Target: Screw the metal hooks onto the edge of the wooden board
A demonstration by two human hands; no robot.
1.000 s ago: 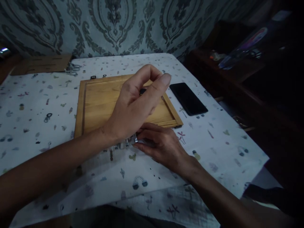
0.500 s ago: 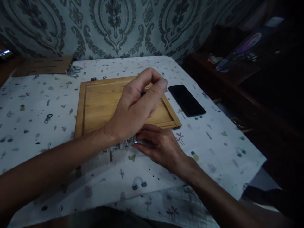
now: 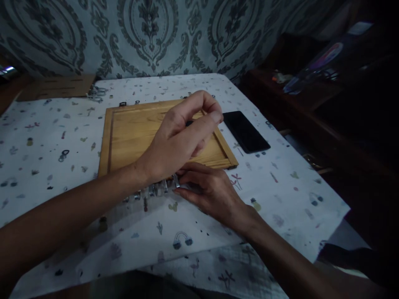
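My left hand (image 3: 183,128) is raised over the right part of a framed wooden board (image 3: 134,137), thumb and index fingertips pressed together; whatever they pinch is too small to make out. A small dark object shows behind the fingers. Lower down, at the board's near edge, my right hand (image 3: 212,189) has its fingertips around a shiny metal clip (image 3: 176,181). Several similar metal pieces (image 3: 151,190) line the same edge to the left, partly under my left wrist.
A black phone (image 3: 246,131) lies right of the board on the patterned tablecloth (image 3: 280,216). Cardboard (image 3: 56,86) with metal rings (image 3: 97,93) sits at the back left. A plastic bottle (image 3: 318,62) leans in the dark area at the right.
My left hand has shifted slightly right, and its forearm has moved up, uncovering more of the metal pieces along the near edge. My right hand has hardly moved.
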